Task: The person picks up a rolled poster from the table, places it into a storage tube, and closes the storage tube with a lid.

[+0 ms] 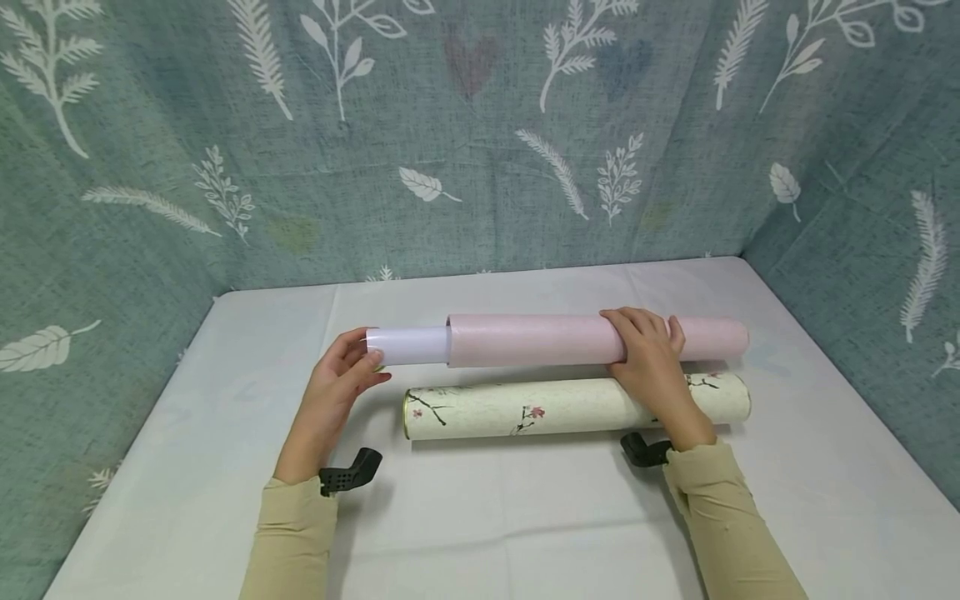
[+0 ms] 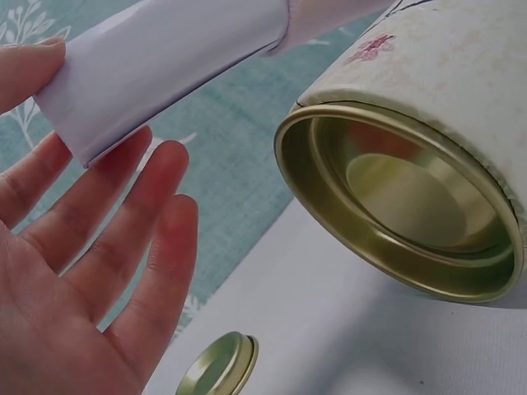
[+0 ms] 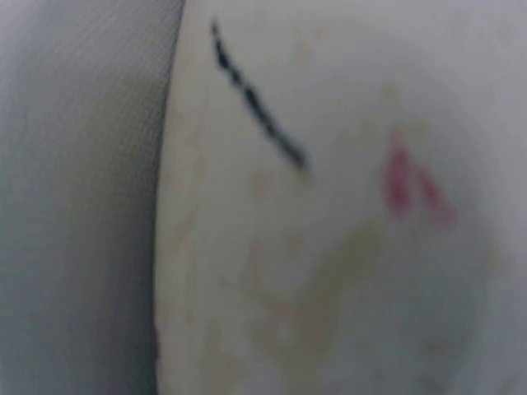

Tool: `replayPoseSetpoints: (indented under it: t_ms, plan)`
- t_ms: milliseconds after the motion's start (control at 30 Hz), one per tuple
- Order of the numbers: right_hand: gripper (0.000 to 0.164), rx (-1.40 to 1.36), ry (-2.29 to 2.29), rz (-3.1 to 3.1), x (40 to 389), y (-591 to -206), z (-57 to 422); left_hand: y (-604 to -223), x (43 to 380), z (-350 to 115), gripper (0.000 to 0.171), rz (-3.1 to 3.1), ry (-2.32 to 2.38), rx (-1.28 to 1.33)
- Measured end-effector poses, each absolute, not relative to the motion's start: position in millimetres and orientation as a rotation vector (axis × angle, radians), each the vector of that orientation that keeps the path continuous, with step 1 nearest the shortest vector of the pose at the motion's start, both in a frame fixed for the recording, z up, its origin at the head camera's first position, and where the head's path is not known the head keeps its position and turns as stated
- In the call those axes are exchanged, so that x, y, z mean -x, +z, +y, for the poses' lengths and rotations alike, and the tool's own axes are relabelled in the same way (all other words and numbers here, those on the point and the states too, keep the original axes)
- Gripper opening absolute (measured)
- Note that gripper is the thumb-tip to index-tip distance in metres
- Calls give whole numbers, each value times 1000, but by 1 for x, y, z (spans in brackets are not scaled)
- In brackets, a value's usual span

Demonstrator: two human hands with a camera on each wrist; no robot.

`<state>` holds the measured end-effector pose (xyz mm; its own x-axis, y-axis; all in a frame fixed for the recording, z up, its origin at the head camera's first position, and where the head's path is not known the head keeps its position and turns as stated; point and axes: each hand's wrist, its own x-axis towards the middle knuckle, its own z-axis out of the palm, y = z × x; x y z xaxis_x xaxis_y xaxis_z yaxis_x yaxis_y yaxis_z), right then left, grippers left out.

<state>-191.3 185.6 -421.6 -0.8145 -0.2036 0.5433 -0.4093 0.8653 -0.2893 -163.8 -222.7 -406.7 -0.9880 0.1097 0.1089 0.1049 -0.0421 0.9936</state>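
Leafy green curtain (image 1: 480, 167) behind, white table (image 1: 480, 525) up front. Going left to right, got the left hand (image 1: 327, 395) (closest one) pinching the free end of a glossy white roll (image 1: 412, 345), long axis sideways. Next, a floral tube (image 1: 480, 410) on the near side, roughly parallel, then a pink tube (image 1: 525, 340) around the roll's other end, pretty much in line, gripped by the right hand (image 1: 651, 363).

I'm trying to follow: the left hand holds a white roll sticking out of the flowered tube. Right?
Not quite: the left hand holds a white roll sticking out of the pink tube, not the flowered tube, as the head view shows.
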Motion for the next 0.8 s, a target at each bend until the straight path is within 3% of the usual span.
replayPoseSetpoints:
  t_ms: [800]
  plan:
    - [68,-440,547,-2545,191,-421,185,-408,165,-220,49,2280,2178,-201]
